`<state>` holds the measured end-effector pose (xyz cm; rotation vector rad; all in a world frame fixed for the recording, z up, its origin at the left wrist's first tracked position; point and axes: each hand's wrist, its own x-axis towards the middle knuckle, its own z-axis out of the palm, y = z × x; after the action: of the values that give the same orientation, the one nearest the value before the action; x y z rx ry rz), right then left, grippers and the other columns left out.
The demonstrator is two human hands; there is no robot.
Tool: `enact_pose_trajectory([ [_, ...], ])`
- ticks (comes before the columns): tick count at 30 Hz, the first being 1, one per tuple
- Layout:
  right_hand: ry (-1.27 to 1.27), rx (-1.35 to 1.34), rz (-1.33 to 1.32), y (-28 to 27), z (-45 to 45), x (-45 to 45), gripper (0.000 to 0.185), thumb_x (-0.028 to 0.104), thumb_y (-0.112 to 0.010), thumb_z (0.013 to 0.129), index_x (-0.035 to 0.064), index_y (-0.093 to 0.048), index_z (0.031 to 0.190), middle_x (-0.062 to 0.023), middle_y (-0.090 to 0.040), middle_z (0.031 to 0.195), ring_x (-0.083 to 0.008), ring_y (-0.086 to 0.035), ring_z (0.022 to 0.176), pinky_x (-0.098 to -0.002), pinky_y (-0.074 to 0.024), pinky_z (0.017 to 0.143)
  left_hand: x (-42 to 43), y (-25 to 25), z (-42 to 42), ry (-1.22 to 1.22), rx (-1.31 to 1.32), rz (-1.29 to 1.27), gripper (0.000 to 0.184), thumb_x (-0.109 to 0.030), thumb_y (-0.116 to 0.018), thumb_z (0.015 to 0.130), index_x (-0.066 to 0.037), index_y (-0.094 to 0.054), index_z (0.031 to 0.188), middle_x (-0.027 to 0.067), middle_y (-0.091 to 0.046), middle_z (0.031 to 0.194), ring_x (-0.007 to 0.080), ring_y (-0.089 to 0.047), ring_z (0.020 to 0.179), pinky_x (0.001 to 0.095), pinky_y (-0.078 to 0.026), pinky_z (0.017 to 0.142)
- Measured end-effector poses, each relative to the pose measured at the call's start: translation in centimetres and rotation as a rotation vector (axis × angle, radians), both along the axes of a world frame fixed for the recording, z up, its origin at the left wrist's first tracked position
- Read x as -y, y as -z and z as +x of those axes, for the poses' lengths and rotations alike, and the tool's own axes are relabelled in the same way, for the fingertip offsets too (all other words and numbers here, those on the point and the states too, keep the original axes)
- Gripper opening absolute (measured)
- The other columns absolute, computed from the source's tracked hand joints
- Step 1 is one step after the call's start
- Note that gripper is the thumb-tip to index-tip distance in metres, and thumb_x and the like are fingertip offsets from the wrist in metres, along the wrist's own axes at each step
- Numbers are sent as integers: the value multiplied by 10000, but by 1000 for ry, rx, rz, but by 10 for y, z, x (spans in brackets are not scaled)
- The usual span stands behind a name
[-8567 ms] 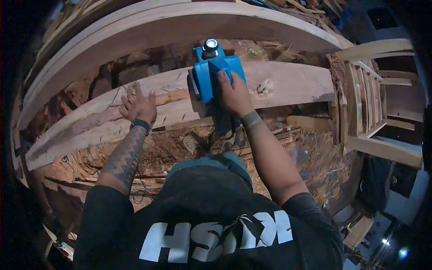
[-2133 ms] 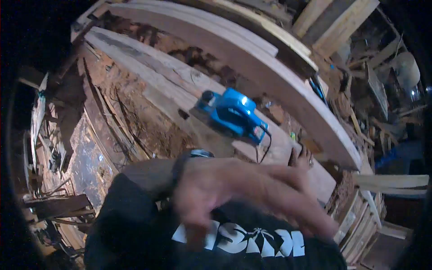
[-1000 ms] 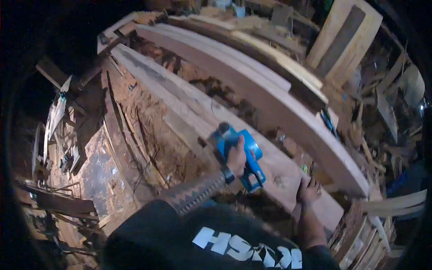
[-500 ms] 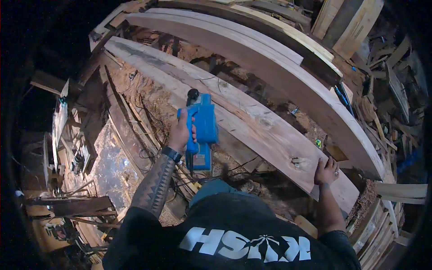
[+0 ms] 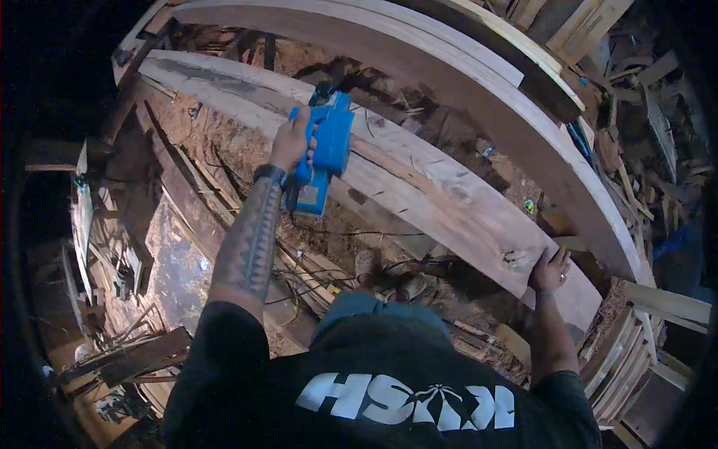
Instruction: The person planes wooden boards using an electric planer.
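My left hand [image 5: 292, 142] is closed round the handle of a blue electric hand planer [image 5: 334, 141]. The planer lies across the width of a long wooden board [image 5: 419, 191], its front knob near the far edge and its rear sticking out past the near edge. Whether its sole touches the wood, I cannot tell. Near the board's right end, my right hand [image 5: 551, 271] grips the far edge, beside a dark knot [image 5: 516, 258]. Dark cracks and a rough streak run along the board's face.
Beyond the board stands a thick curved beam [image 5: 479, 105] with more planks stacked behind it. Shavings [image 5: 217, 138] cover the ground at left. A black cable [image 5: 359, 232] trails near my feet [image 5: 411, 286]. Scrap wood [image 5: 643, 112] is heaped at right.
The planer in my left hand has moved away from me, farther across the board. My right hand stays on the board's right end. The view has shifted, and my feet now show.
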<state>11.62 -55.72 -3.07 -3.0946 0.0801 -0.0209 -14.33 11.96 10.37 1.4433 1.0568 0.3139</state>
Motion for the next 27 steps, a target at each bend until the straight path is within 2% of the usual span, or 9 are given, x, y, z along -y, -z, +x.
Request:
enact_pose_trajectory([
  [2,51,23,-24,2,-9,-13,839,740,-412,1016,192,-355,1649,-120,-301,1724,-409,-250,1583,-642,-216,1230,-3,1,-2,-9,13,-2,751,-735,-461,1024,-1,-608,1079,56,-562,648,164,-537,504,371,-474,459],
  [3,57,21,-50,-1,-11,-16,794,679,-451,1024,212,-336,1656,-109,-274,1736,-404,-259,1579,-636,-261,1216,0,8,-4,-17,48,-7,746,-738,-462,1022,-8,-607,1072,56,-561,646,166,-537,504,372,-473,458],
  [7,97,-14,-31,-23,-16,-29,780,680,-473,1015,249,-348,1653,-81,-288,1736,-373,-268,1583,-624,-221,1237,40,4,-35,9,90,-68,725,-759,-460,1012,-45,-580,1045,39,-538,637,161,-521,491,366,-458,443],
  [15,81,28,-65,-17,-16,-27,777,685,-460,1020,234,-366,1646,-94,-298,1729,-358,-291,1574,-606,-231,1239,-4,0,19,27,104,-94,687,-737,-445,1030,-61,-564,1059,23,-533,670,151,-513,498,355,-458,442],
  [20,75,31,-53,-15,-15,-24,767,684,-458,1022,229,-384,1635,-97,-318,1720,-349,-299,1569,-589,-227,1245,20,3,-20,56,114,-146,657,-705,-398,1062,-67,-553,1084,22,-517,660,162,-509,497,361,-454,439],
  [23,58,75,-31,-15,-16,-25,762,682,-492,1013,245,-401,1631,-113,-333,1715,-404,-308,1558,-588,-215,1242,40,0,-53,117,62,-203,660,-717,-387,1058,-79,-550,1084,29,-513,647,169,-500,478,366,-449,431],
  [25,63,82,-39,-13,-17,-24,764,688,-489,1012,243,-407,1627,-115,-333,1715,-402,-312,1556,-581,-218,1243,49,-10,-59,94,66,-225,662,-723,-390,1054,-81,-552,1072,33,-517,644,171,-500,469,365,-448,426],
  [27,61,89,-44,-12,-16,-24,765,692,-486,1011,241,-414,1624,-115,-336,1714,-401,-317,1553,-577,-223,1242,34,1,-41,102,79,-232,661,-722,-391,1054,-82,-553,1069,36,-523,645,172,-497,460,364,-448,421],
])
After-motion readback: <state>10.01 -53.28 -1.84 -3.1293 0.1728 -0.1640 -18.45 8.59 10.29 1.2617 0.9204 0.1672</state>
